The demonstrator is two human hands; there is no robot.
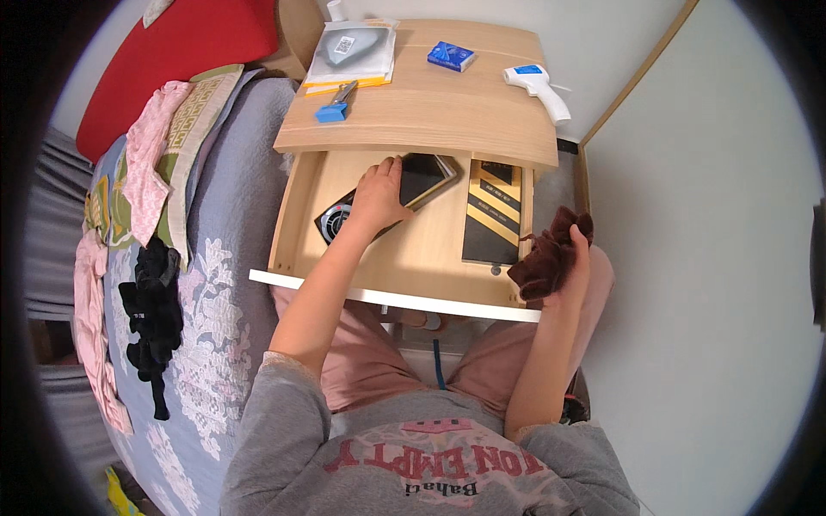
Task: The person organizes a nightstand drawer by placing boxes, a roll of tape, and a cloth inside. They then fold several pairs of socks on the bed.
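Note:
In the pulled-out drawer (413, 277), a flat black box (423, 176) with a round silver-grey design at one end lies slanted. My left hand (379, 199) reaches across its middle, fingers over the far side and thumb at the near side, gripping it. The palm hides the box's centre. Beyond the drawer's right side, my right hand (575, 268) is closed around a crumpled dark brown cloth (551, 256). A black box with gold stripes (492, 215) sits along the drawer's right wall.
On the wooden nightstand top (404, 129) are a plastic-wrapped packet (348, 52), a blue-handled razor-like tool (334, 107), a small blue box (451, 56) and a white handheld thermometer (538, 90). The bed (215, 344) at left bears pink and black clothing. A pale panel (705, 215) rises at right.

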